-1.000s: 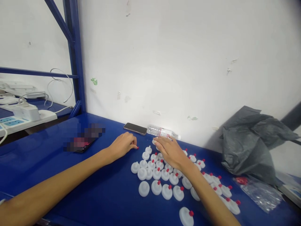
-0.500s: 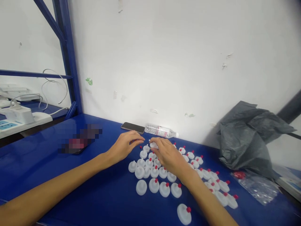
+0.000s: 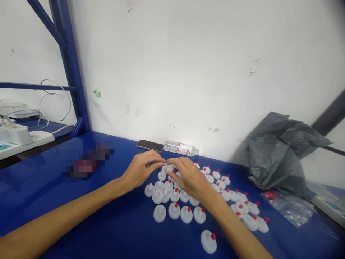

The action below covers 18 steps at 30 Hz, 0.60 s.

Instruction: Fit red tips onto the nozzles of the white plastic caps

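Several round white plastic lids with short spouts lie on the blue table; many of the spouts wear small red caps, while those on the left are bare. My right hand is closed, thumb and fingers pinching one white spouted lid just above the others. From the left, my left hand meets it with thumb and forefinger pressed together at the lid's spout. Whatever is between those left fingertips is too small to make out. Nearest the front edge lies a single red-capped lid.
Along the wall lie a black phone and a clear water bottle. A grey plastic bag stands at the right, beside a clear bag with red pieces. A blurred-out item is at left, near a blue frame post.
My two hands have come together: the left fingertips now meet the spout of the lid in my right hand, where a gap was before. The whole view has shifted slightly.
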Each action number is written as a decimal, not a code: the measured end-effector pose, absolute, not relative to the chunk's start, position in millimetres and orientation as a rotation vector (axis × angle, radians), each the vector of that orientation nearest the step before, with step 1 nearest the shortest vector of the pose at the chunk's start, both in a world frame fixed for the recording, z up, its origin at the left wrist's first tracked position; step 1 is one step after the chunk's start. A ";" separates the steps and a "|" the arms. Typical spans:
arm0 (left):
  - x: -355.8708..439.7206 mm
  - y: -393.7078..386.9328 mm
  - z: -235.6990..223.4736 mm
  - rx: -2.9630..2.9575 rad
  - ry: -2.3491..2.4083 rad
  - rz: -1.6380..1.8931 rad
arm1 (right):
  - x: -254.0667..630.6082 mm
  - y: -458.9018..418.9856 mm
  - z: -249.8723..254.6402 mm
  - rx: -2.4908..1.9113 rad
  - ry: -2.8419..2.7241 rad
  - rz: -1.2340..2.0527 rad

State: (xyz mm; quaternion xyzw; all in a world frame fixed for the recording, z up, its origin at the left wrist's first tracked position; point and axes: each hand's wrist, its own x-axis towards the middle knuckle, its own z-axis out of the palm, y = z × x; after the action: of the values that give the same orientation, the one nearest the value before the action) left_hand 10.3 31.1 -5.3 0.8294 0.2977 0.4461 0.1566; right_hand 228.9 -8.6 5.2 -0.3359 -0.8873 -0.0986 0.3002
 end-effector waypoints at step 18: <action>7.1 32.8 -6.9 2.445 0.901 1.308 | 226.6 -10.2 4.1 -0.801 -2.350 -0.352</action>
State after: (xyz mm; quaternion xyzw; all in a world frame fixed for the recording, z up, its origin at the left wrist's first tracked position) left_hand 7.1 32.8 -6.9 0.8332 0.3070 0.4459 0.1130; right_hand 226.6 -10.2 4.1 -0.3037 -0.8903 -0.1334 0.3119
